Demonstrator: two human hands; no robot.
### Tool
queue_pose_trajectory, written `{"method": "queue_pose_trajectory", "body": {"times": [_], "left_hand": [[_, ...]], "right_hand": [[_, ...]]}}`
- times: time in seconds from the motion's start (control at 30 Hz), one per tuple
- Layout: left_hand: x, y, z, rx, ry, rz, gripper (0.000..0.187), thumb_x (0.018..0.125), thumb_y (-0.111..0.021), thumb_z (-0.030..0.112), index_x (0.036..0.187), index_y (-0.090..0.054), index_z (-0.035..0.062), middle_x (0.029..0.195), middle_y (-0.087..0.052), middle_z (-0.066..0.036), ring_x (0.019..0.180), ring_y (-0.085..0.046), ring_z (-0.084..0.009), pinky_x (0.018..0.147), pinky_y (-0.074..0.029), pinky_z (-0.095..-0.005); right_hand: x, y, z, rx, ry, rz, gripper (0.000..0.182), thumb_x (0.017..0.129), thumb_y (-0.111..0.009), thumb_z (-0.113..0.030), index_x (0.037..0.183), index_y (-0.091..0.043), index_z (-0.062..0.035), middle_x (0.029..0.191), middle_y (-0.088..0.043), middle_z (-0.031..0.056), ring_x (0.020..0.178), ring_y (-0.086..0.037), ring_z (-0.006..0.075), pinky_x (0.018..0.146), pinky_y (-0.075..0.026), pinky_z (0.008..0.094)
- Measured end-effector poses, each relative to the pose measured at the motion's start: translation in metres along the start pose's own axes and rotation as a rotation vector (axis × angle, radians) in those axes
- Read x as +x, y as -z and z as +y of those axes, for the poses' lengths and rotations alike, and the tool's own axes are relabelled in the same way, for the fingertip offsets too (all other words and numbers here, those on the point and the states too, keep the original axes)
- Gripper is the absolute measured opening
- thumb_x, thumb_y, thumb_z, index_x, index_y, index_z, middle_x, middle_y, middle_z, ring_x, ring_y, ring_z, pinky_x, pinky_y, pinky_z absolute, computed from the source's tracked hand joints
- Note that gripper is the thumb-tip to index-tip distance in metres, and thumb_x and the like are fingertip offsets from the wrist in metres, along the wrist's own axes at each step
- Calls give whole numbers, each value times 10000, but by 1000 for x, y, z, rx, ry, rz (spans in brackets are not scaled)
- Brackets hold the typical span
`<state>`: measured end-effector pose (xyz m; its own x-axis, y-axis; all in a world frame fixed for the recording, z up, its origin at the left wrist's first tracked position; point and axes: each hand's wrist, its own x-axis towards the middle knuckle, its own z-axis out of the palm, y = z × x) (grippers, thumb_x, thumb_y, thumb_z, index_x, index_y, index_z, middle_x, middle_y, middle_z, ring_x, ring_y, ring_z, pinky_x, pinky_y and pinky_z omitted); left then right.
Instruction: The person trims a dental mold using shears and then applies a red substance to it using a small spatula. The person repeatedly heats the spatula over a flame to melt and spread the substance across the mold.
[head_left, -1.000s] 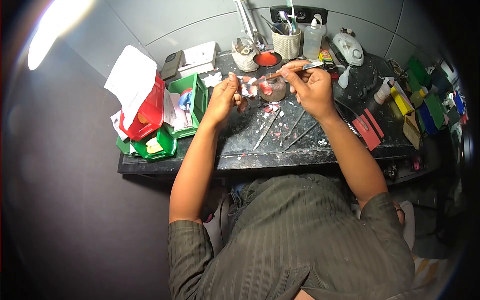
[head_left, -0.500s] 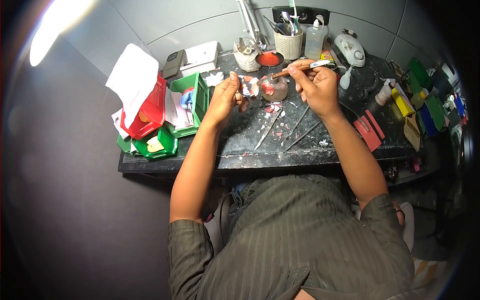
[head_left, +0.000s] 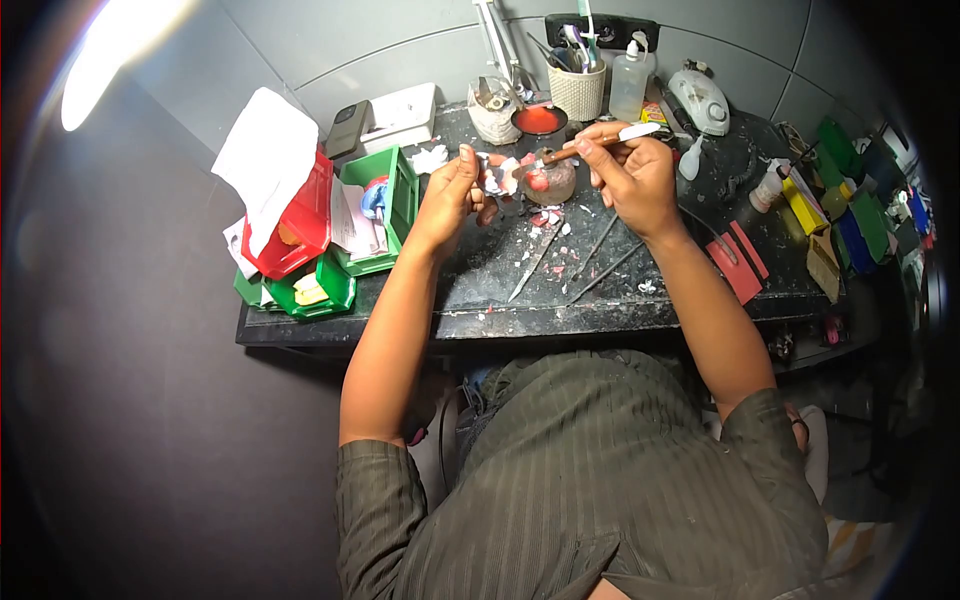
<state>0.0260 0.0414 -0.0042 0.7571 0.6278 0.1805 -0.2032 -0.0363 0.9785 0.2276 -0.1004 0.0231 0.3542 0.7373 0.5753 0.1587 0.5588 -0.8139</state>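
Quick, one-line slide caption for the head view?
At a cluttered bench, the left hand holds a pink-and-white piece while the right hand brings a tool to it.

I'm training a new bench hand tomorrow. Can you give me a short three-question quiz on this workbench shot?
1. True or false: the right hand holds a wooden-handled tool.
2. What does the left hand hold? A) a phone B) a small pink and white piece C) a bottle
3. What colour is the stuff in the small dish behind the hands?

Key
1. True; its tip points toward the glass jar.
2. B
3. Orange-red.
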Motion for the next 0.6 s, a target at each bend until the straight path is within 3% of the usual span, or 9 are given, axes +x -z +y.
{"method": "queue_pose_trajectory", "body": {"times": [0.1,0.33,0.53,0.6], "left_hand": [[-1,-3,2,30,7,2,670,1026,-331,558,1161,-577,-51,828,-670,-121,557,-519,-129,506,-383,-257],[-1,-2,1,-15,-1,-3,617,1017,-379,555,1156,-604,-3,781,-658,-77,519,-527,-109,476,-390,-242],[-1,-2,2,-34,-1,-4,622,1018,-380,554,1151,-603,-11,768,-653,-78,519,-529,-114,474,-392,-244],[-1,-2,4,12,7,-13,688,1025,-321,565,1173,-579,-55,817,-673,-122,552,-525,-122,508,-387,-252]], "right_hand": [[-1,0,1,12,-6,3,71,924,-655,-42,953,-666,21,864,-717,82,604,-524,38,541,-414,181],[-1,-1,1,22,15,-35,71,931,-642,-37,972,-652,21,882,-722,99,610,-522,41,553,-419,183],[-1,-1,-3,11,24,-51,77,939,-632,-47,961,-650,24,889,-724,104,617,-522,42,567,-422,184],[-1,-1,-3,9,28,-61,80,941,-631,-50,959,-649,25,885,-724,102,621,-522,42,575,-423,184]]}}
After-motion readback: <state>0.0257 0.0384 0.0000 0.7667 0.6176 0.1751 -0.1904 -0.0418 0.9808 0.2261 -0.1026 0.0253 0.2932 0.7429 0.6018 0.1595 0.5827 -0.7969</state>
